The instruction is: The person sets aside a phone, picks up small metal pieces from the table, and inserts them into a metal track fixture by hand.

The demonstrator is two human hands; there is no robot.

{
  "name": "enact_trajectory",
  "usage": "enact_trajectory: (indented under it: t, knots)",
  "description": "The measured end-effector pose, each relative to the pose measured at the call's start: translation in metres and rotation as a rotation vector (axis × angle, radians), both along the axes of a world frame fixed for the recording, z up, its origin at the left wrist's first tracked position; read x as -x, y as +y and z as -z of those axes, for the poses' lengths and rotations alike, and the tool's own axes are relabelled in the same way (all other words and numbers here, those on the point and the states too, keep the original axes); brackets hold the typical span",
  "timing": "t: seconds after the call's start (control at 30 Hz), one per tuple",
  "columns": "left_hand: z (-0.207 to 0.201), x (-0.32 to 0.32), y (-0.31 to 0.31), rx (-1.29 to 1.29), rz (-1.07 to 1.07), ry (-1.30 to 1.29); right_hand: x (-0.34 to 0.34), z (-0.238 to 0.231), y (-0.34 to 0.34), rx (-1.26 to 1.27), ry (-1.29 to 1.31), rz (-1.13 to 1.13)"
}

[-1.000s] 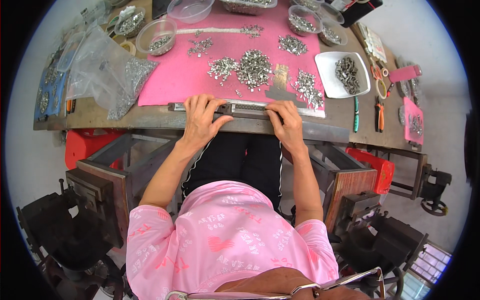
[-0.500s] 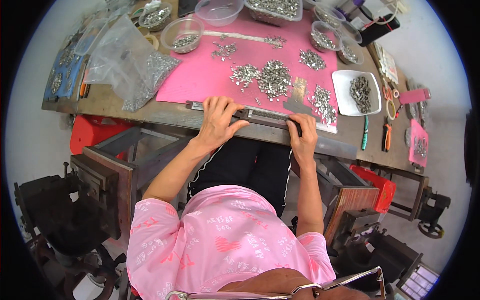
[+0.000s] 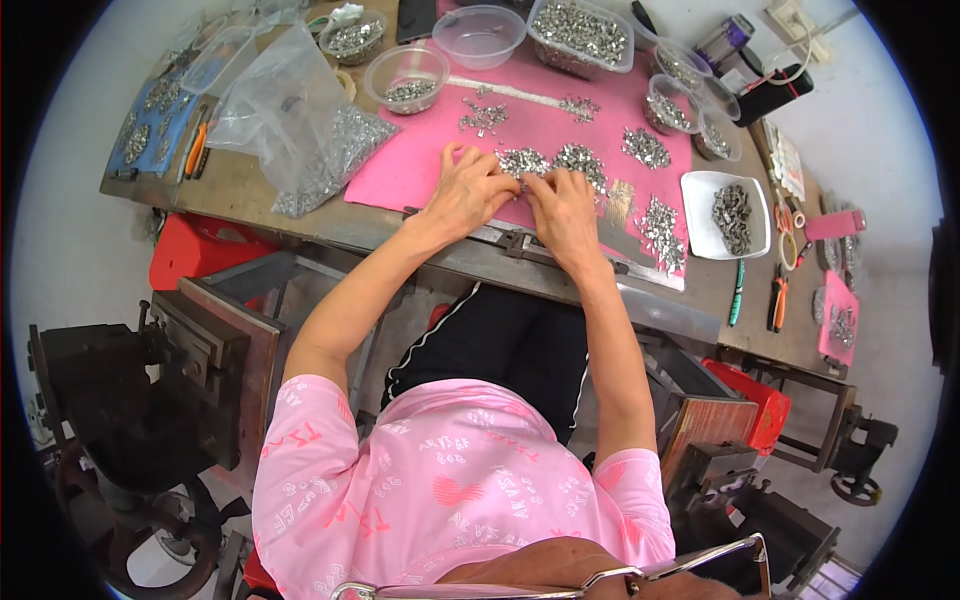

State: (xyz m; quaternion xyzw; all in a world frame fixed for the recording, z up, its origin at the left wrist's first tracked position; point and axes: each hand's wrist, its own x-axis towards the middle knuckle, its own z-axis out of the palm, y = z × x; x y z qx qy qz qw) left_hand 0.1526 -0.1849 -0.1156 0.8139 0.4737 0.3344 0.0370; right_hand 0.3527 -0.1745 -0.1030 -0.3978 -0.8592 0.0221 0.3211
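Note:
Both my hands are over the pink mat (image 3: 420, 165), at the near side of two heaps of small silvery metal pieces (image 3: 522, 160). My left hand (image 3: 468, 195) has its thumb and fingers drawn together at the left heap. Close beside it, my right hand (image 3: 566, 212) is closed in a pinch at the near edge of the heaps. Whatever lies between the fingertips is too small and hidden to tell. Below my wrists a long narrow metal bar fixture (image 3: 525, 246) lies along the table's front edge, with neither hand gripping it.
A clear plastic bag (image 3: 345, 150) of metal pieces lies to the left. Plastic tubs (image 3: 408, 82) stand at the back, and a white tray (image 3: 697, 215) of darker pieces at right. Orange-handled pliers (image 3: 778, 300) and a green-handled tool (image 3: 737, 295) lie near the right edge.
Both hands have left the metal bar fixture and moved forward to the heaps, coming closer together. The bar stays at the table edge. The whole view has shifted slightly.

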Motion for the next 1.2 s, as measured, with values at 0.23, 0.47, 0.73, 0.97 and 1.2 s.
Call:
enact_trajectory:
  t: [0.23, 0.47, 0.73, 0.97, 1.2]
  knots:
    - [0.003, 0.003, -0.002, -0.056, 0.002, 0.021, -0.015, -0.004, -0.007, 0.044, -0.029, -0.024]
    - [0.005, -0.002, 0.000, -0.022, 0.011, -0.033, -0.008, 0.004, -0.006, 0.076, 0.029, 0.009]
    - [0.001, 0.007, -0.009, -0.021, -0.030, -0.012, 0.002, 0.010, -0.004, 0.094, 0.035, 0.028]
    - [0.001, -0.003, -0.012, 0.042, -0.060, -0.047, 0.006, 0.011, 0.001, 0.030, -0.038, 0.018]
    - [0.004, -0.007, -0.012, 0.030, -0.098, -0.055, -0.018, -0.008, -0.025, 0.139, 0.093, -0.054]
